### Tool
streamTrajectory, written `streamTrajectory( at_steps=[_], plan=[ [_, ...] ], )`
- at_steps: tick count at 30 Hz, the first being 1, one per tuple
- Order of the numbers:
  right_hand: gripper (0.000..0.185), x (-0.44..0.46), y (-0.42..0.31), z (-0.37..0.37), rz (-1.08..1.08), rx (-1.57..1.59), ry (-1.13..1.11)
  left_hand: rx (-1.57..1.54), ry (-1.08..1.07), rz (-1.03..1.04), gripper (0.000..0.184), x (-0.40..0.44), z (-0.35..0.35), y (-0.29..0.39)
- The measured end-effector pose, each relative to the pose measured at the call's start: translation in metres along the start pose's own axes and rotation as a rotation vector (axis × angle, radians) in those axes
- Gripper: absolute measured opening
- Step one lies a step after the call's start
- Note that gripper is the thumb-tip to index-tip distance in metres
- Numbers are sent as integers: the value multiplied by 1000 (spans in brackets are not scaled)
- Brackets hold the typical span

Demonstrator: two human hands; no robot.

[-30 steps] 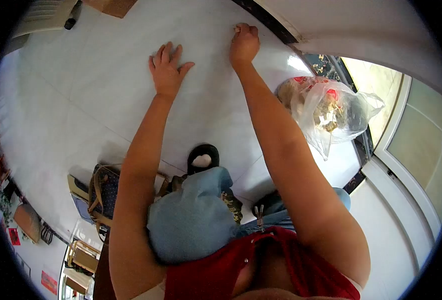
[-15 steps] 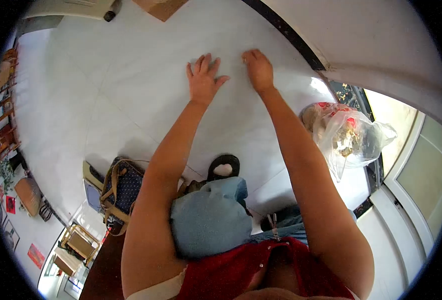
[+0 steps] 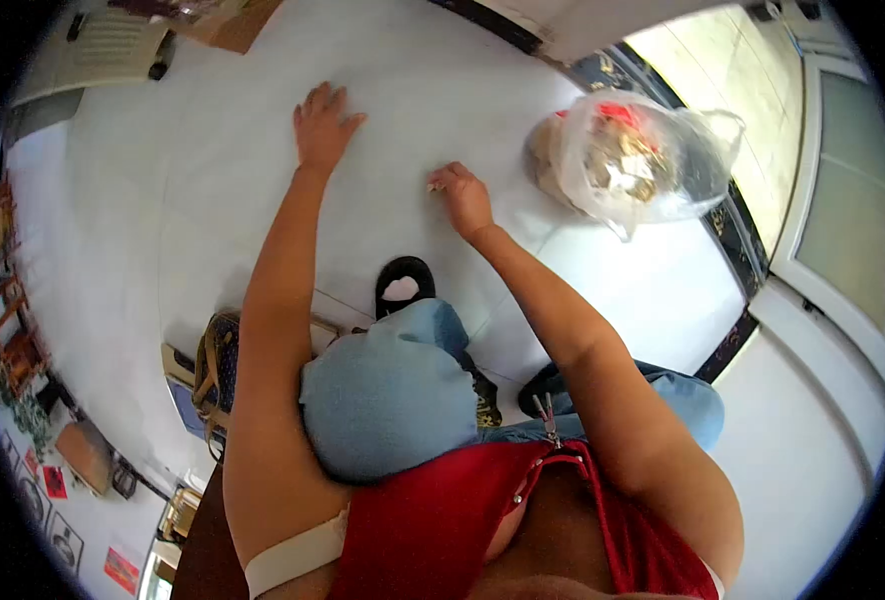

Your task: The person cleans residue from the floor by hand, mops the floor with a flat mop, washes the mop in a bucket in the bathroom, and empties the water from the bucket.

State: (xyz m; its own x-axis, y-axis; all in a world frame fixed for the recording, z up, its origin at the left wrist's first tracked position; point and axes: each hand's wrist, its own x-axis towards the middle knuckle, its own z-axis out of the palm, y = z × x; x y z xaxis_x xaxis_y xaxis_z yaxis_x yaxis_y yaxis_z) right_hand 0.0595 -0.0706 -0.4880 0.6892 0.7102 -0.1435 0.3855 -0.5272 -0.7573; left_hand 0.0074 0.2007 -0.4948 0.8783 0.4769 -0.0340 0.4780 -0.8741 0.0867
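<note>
While reaching low over the floor (image 3: pixel 213 180), hold the left hand (image 3: pixel 321 135) steady with fingers apart, and guide the small pale scrap (image 3: pixel 433 187) gently at the fingertips of the curled right hand (image 3: pixel 468 203), whether firmly pinched or not impossible to tell. For moving, use the span between the cardboard box (image 3: pixel 241 30) and the plastic bag (image 3: pixel 643 165), short of the dark door edging (image 3: pixel 739 245).

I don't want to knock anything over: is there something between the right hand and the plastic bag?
Nothing visible: only floor shows between the right hand and the plastic bag. The left hand is on the far side.
</note>
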Motion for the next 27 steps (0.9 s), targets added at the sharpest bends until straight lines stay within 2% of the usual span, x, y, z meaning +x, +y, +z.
streamTrajectory(
  at_steps=[4,7,10,15,17,19,22,25,26,27],
  plan=[
    [16,-35,-27,-42,-9,250,136,-96,151,100,49,-6,-9,5],
    [18,-47,-57,-104,-52,398,173,-204,217,66,42,-9,-15,29],
    [20,-53,-79,-185,-184,343,359,-406,190,74,37,-8,-37,73],
    [25,-47,-62,-287,-347,52,789,-525,272,279,34,-11,-79,161],
    [24,-48,-46,-313,-323,-14,892,-566,288,393,36,-13,-98,193],
    [23,-53,-31,-330,-233,-71,862,-574,306,537,40,-14,-114,217],
    [25,-57,23,-338,-50,-402,566,-575,270,766,47,-15,-139,241],
    [27,-66,52,-339,27,-568,413,-549,224,935,49,-20,-164,257],
    [21,-67,59,-342,-78,-640,480,-525,196,935,45,-21,-171,264],
    [18,-66,61,-347,-65,-678,529,-501,166,933,42,-23,-177,271]
  ],
)
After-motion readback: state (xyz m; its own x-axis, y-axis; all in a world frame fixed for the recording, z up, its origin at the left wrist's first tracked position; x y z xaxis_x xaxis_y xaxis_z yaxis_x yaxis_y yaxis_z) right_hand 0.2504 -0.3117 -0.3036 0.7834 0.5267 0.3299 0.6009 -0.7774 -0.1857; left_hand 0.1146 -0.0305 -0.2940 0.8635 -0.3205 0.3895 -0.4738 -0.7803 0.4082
